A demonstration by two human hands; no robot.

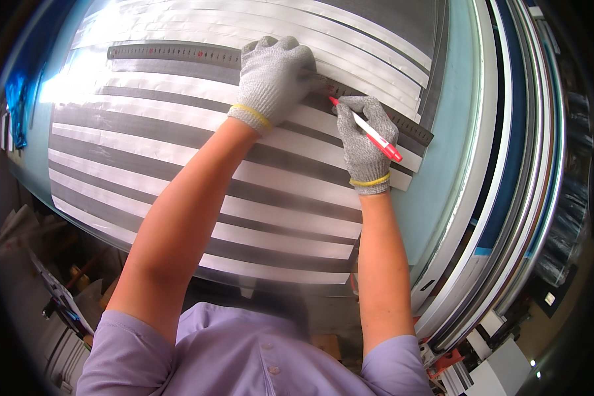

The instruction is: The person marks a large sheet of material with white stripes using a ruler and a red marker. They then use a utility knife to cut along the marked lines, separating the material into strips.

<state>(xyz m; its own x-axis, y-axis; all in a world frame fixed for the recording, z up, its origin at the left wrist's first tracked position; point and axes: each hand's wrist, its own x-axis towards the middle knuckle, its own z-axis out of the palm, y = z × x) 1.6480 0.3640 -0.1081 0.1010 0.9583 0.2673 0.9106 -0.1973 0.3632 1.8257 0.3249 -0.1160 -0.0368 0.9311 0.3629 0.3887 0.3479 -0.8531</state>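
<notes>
A long dark metal ruler (178,52) lies across a dark sheet covered with white strips (290,173). My left hand (277,76), in a grey knit glove with a yellow cuff, presses down on the ruler near its middle. Its fingers are bent over the ruler's far edge. To the right, my right hand (368,138), gloved the same way, grips a white pen with red ends (373,132). The pen slants, its red tip at the near edge of the ruler's right half.
The sheet lies on a pale blue-green tabletop (435,191). Long white and dark profiles (501,165) stand along the right side. Crumpled blue film (18,105) hangs at the left edge. Assorted clutter (53,264) sits below the table at the lower left.
</notes>
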